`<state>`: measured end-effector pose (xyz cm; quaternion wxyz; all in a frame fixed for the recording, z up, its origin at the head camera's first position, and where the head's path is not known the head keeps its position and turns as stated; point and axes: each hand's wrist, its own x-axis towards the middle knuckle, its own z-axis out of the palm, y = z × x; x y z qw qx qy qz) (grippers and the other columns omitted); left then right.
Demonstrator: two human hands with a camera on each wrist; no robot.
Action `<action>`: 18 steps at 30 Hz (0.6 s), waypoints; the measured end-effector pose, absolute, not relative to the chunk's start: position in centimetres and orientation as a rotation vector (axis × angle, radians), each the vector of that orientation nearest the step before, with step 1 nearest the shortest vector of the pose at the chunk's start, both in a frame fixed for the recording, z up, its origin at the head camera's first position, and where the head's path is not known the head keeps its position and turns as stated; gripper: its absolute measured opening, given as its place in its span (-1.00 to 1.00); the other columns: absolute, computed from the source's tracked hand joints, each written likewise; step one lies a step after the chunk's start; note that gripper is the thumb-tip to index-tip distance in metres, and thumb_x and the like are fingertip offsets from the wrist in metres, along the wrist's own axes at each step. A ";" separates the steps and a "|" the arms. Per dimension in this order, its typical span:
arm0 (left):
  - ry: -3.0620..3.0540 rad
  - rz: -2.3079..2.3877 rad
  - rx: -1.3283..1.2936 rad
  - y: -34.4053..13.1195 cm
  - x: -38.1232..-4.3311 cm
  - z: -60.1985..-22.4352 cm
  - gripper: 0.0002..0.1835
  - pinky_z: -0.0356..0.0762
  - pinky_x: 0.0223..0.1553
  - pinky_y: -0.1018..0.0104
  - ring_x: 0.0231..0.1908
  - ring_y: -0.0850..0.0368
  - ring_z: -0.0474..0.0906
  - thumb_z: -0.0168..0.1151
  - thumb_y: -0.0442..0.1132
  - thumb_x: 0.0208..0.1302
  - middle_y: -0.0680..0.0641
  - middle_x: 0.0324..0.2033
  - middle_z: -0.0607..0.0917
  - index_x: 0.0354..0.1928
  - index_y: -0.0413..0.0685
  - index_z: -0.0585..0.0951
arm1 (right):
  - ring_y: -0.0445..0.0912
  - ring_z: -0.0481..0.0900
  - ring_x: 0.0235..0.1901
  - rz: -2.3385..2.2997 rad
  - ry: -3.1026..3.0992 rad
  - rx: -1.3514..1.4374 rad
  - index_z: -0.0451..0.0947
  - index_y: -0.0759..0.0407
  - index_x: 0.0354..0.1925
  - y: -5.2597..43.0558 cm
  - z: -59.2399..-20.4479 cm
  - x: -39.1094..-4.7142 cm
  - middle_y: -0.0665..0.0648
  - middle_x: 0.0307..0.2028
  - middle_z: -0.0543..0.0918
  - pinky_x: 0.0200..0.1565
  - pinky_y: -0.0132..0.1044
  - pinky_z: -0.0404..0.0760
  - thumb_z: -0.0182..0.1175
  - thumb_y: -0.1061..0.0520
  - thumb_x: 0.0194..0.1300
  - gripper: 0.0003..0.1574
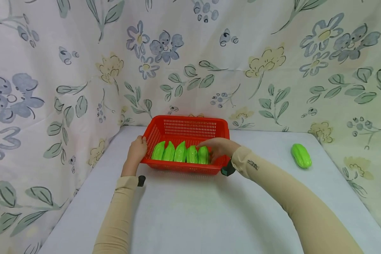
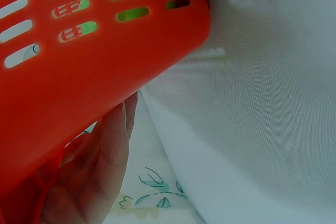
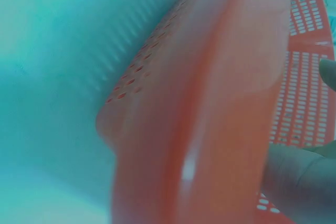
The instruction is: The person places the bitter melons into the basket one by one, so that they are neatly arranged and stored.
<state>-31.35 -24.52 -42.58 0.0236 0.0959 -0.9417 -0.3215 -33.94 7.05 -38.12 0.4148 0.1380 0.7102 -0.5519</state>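
Note:
A red plastic basket (image 1: 190, 169) with slotted walls stands on the table. Several bright green, ridged, gourd-like vegetables (image 1: 180, 152) lie side by side along its near side. My left hand (image 1: 137, 150) grips the basket's left rim; in the left wrist view its fingers (image 2: 113, 150) lie against the red wall. Reaching in over the right end, my right hand (image 1: 220, 147) has its fingers curved around the rightmost green gourd (image 1: 203, 155). In the right wrist view the thumb (image 3: 299, 177) shows past the rim, but the gourd is out of sight.
One more green gourd (image 1: 301, 155) lies apart on the right of the white table (image 1: 184, 211). Floral cloth (image 1: 190, 95) hangs behind the basket and along the sides.

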 end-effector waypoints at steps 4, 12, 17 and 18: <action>-2.920 -0.994 0.303 -24.5 -31.3 -42.6 -0.44 0.49 0.03 -0.14 0.05 -0.28 0.54 -0.42 -0.04 0.59 -0.42 0.17 0.51 0.35 -0.31 0.27 | 0.47 0.05 0.40 -1.385 1.792 0.347 -0.06 0.11 0.52 7.2 -38.2 -33.9 0.45 0.48 -0.05 0.20 0.26 0.39 0.25 0.00 0.33 0.00; -2.928 -1.002 0.307 -24.4 -31.2 -42.4 -0.44 0.51 -0.03 -0.10 -0.01 -0.24 0.55 -0.42 -0.05 0.59 -0.41 0.17 0.51 0.37 -0.31 0.25 | 0.49 -0.04 0.42 -1.413 1.759 0.356 -0.19 0.14 0.53 7.5 -38.1 -33.8 0.48 0.48 -0.09 0.24 0.30 0.30 0.29 -0.01 0.29 0.12; -2.936 -0.996 0.308 -24.4 -31.3 -42.4 -0.43 0.49 0.02 -0.12 0.03 -0.25 0.53 -0.43 -0.05 0.59 -0.42 0.19 0.50 0.38 -0.33 0.24 | 0.47 -0.01 0.42 -1.428 1.750 0.351 -0.14 0.11 0.53 7.6 -38.4 -33.7 0.47 0.48 -0.05 0.25 0.29 0.31 0.29 -0.02 0.29 0.10; -2.935 -0.996 0.308 -24.4 -31.2 -42.4 -0.43 0.49 0.03 -0.12 0.03 -0.25 0.53 -0.43 -0.05 0.59 -0.43 0.19 0.50 0.38 -0.33 0.24 | 0.46 -0.01 0.42 -1.429 1.748 0.345 -0.14 0.11 0.53 7.6 -38.4 -33.7 0.47 0.48 -0.05 0.25 0.29 0.30 0.28 -0.02 0.29 0.09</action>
